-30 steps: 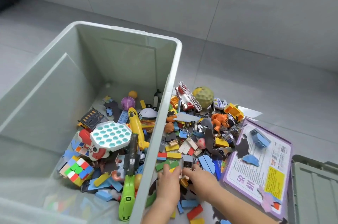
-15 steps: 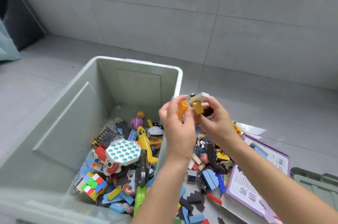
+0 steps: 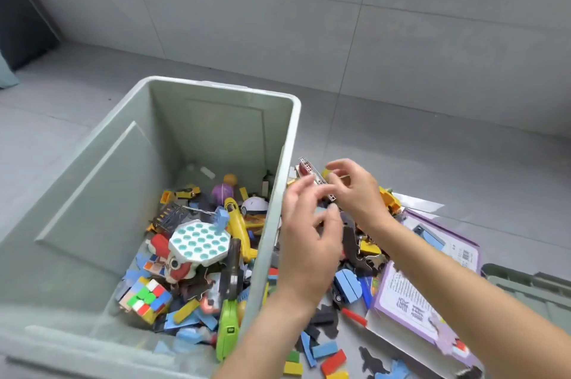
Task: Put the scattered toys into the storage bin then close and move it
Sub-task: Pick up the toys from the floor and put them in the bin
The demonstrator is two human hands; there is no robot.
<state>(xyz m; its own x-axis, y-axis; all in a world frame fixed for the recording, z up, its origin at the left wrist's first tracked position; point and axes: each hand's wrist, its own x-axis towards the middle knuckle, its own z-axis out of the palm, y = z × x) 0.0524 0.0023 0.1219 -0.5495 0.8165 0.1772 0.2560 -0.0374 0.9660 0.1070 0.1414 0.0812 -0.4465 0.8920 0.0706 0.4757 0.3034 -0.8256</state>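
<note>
Now we hold both hands just right of the storage bin (image 3: pixel 279 180) wall, above the heap of scattered toys (image 3: pixel 349 283) on the floor. Our left hand (image 3: pixel 309 242) is loose, fingers spread, gripping nothing we can see. Our right hand (image 3: pixel 355 193) hangs just beyond it at about one o'clock, fingers curled; whether it pinches a small piece we cannot tell, since motion blurs them. Between the two hands shows a toy ladder (image 3: pixel 315 176), its long axis running from ten to four o'clock. The heap lies straight below, so the reach is downward, and the bin opening sits at nine o'clock, nearer the left hand. Our forearms hide much of the pile, and the lid (image 3: pixel 531 286) at three o'clock is cut off by the frame edge.
</note>
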